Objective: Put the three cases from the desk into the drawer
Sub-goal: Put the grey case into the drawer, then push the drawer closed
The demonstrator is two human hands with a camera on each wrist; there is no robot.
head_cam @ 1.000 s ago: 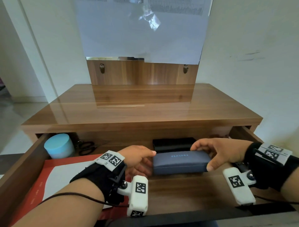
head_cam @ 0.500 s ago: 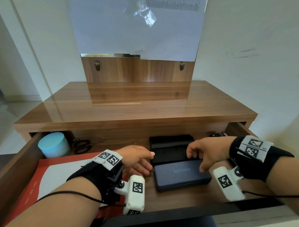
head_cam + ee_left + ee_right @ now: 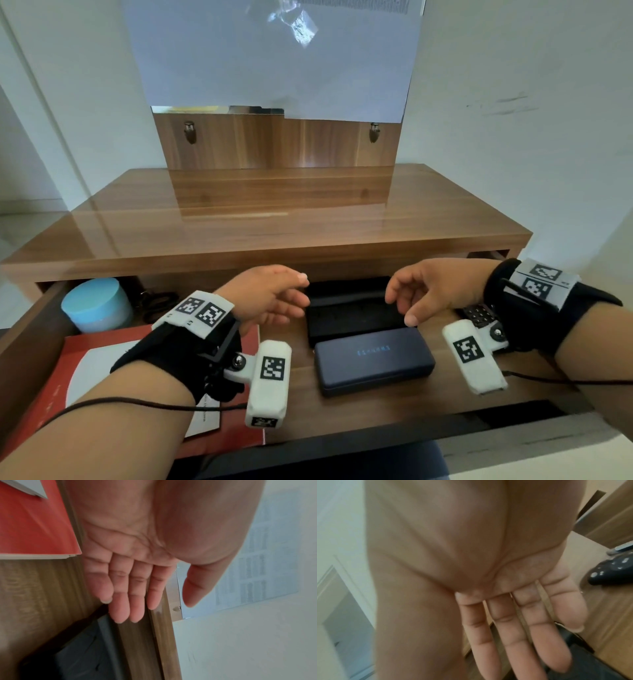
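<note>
Both hands empty w/ loose fingers: left hand point(image 3: 270, 298) and right hand point(image 3: 431, 291) hover above the drawer point(image 3: 30, 346). Blue case point(image 3: 373, 359) lies flat on the drawer floor, touching the black case point(image 3: 352, 311) behind it. Risk: only two cases clearly visible, desk top point(image 3: 274, 219) bare, so a third may be miscounted. A second ago both hands gripped the blue case; now they're off it and higher

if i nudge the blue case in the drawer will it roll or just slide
Probably slide: the blue case is a flat box lying on its broad face. Its crisp edges suggest a stiff shell. The smooth drawer floor should let it glide easily.
</note>
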